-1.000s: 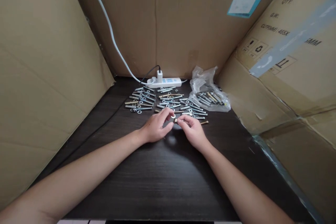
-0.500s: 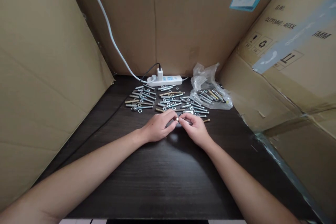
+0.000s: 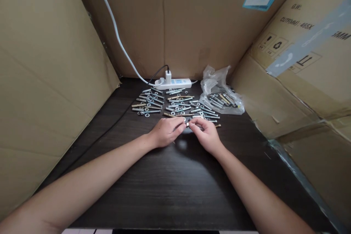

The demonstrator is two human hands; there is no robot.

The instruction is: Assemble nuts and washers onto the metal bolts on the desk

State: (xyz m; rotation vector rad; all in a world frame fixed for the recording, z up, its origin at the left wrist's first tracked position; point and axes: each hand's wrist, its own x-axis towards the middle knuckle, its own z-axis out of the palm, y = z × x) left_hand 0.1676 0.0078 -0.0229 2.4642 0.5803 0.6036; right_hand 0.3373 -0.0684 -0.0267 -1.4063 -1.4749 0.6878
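Note:
My left hand (image 3: 166,131) and my right hand (image 3: 206,133) meet above the dark table, fingertips almost touching. Between them shines a small pale-gold metal end, seemingly a nut on a bolt (image 3: 187,124). My right thumb and fingers pinch this bolt, and most of it is hidden behind them. My left fingers are bent in a pinch at its left side; what they grip is too small to make out. A gold bolt end (image 3: 218,125) shows just past my right knuckles; whether it belongs to the held piece I cannot tell. Just beyond lie rows of bolts (image 3: 182,109) with washers (image 3: 147,115).
A clear plastic bag (image 3: 216,84) with more bolts lies at the back right. Behind the rows stands a white power strip (image 3: 181,83) with a plugged-in charger and cables. A black cable (image 3: 109,126) crosses the table (image 3: 164,190) at left. Cardboard walls (image 3: 192,25) enclose three sides.
The small gold metal end has shifted slightly right, toward my right fingertips, and shows a little more. My left fingertips sit slightly farther from it. The whole view has shifted a little.

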